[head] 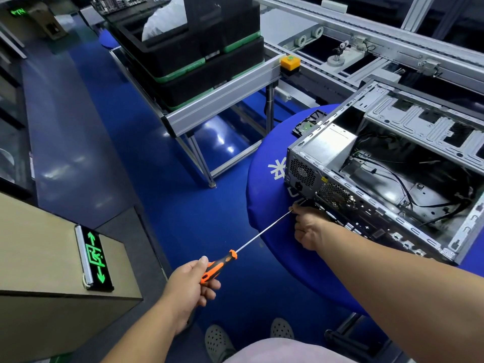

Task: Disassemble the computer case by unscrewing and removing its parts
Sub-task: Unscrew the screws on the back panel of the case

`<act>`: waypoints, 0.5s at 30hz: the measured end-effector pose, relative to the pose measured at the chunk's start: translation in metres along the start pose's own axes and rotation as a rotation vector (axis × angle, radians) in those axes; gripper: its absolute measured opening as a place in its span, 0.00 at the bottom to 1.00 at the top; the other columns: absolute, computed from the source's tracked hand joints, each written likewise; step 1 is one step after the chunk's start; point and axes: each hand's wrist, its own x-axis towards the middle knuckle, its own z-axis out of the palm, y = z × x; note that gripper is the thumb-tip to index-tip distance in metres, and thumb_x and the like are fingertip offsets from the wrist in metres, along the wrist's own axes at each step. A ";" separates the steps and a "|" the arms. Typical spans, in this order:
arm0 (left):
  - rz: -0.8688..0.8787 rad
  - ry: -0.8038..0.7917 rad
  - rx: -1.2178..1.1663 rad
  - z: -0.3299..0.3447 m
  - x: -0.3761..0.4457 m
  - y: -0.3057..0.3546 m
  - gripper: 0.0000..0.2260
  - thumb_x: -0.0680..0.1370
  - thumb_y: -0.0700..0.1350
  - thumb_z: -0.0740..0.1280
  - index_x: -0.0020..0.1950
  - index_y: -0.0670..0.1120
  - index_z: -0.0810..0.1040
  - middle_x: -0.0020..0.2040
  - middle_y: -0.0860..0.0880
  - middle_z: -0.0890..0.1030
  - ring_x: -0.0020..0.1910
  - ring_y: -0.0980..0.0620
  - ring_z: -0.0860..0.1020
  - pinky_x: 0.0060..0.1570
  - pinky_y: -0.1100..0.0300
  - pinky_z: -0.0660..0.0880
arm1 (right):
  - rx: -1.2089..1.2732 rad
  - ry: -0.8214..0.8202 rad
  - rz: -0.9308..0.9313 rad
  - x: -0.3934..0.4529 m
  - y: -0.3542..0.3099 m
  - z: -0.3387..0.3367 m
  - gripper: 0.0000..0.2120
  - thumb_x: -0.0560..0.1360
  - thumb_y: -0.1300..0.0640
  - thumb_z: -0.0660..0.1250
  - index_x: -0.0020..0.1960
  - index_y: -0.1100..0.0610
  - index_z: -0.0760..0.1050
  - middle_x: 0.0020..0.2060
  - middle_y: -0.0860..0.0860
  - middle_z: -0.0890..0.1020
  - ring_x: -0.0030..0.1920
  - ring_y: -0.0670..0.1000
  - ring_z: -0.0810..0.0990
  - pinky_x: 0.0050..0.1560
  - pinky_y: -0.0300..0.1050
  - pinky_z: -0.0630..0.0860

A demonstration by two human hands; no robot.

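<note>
The computer case (387,174) lies on its side on a round blue bench (264,205), open side up, so you can see in & reach the back panel from where the person stands. One edge of the case hangs a bit past the bench rim, near the person. The left hand (193,281) is clenched round the orange & black handle of 1 long screwdriver (251,244). It holds the tool far back, prob. bc the shaft is so long. The shaft slants up to the case's back corner, and the tip sits right by the right hand (309,226). That hand is at the back panel, low down, fingers curled near the tip. It looks like it steadies the tip on a screw, but the screw is too small to see, so I can't tell if it pinches anything. Inside the case: 1 silver box in the corner & a few black wires. On the back I count 2 round fan grilles. So: 1 case, 1 screwdriver, 2 hands. Lots still to take off, I think.
</note>
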 end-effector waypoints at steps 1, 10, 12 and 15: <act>0.054 0.015 0.070 0.001 -0.001 0.000 0.15 0.86 0.54 0.62 0.54 0.45 0.83 0.42 0.42 0.86 0.32 0.50 0.79 0.30 0.58 0.73 | 0.003 0.003 0.001 0.001 0.000 0.000 0.13 0.81 0.51 0.68 0.40 0.55 0.76 0.22 0.47 0.60 0.19 0.46 0.54 0.18 0.37 0.51; 0.498 0.166 0.748 0.000 -0.011 0.004 0.14 0.78 0.47 0.76 0.54 0.63 0.75 0.53 0.62 0.77 0.54 0.69 0.75 0.46 0.71 0.71 | 0.006 0.005 -0.003 -0.006 -0.001 0.002 0.13 0.82 0.52 0.67 0.40 0.55 0.75 0.21 0.47 0.60 0.18 0.45 0.55 0.17 0.35 0.51; 0.506 0.164 0.752 -0.002 -0.010 0.002 0.13 0.78 0.49 0.75 0.55 0.63 0.75 0.52 0.63 0.77 0.53 0.69 0.75 0.45 0.71 0.71 | 0.017 0.005 -0.004 -0.008 -0.002 0.002 0.13 0.82 0.52 0.67 0.40 0.55 0.75 0.20 0.47 0.61 0.17 0.45 0.55 0.17 0.35 0.51; 0.430 0.116 0.623 -0.005 -0.006 -0.001 0.10 0.79 0.48 0.74 0.55 0.61 0.78 0.48 0.60 0.82 0.49 0.63 0.80 0.46 0.66 0.75 | 0.006 0.014 -0.001 -0.010 -0.003 0.002 0.12 0.81 0.52 0.68 0.41 0.55 0.76 0.21 0.47 0.61 0.18 0.46 0.55 0.18 0.35 0.52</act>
